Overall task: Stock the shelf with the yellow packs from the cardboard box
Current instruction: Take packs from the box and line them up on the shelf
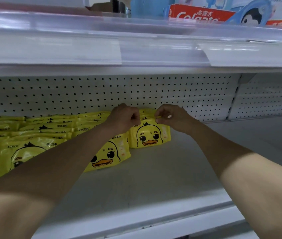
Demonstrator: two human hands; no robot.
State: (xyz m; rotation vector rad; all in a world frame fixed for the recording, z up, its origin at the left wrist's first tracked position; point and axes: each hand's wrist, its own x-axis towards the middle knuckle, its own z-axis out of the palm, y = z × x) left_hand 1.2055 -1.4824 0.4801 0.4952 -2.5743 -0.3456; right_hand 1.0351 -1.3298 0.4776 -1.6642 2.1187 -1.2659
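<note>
Two bare arms reach into a white shelf [154, 183]. The left hand [124, 119] and the right hand [170, 116] are close together with fingers curled, each pinching the top edge of an upright yellow pack [149, 136] printed with a cartoon duck face. The pack stands on the shelf directly under both hands, near the perforated back panel [102, 90], with more yellow packs just behind it. Just beside it on the left, another duck pack [110, 156] stands further forward. Rows of yellow packs [33, 131] fill the shelf's left side. On the upper shelf [136, 54] lies a red toothpaste box [198, 15].
</note>
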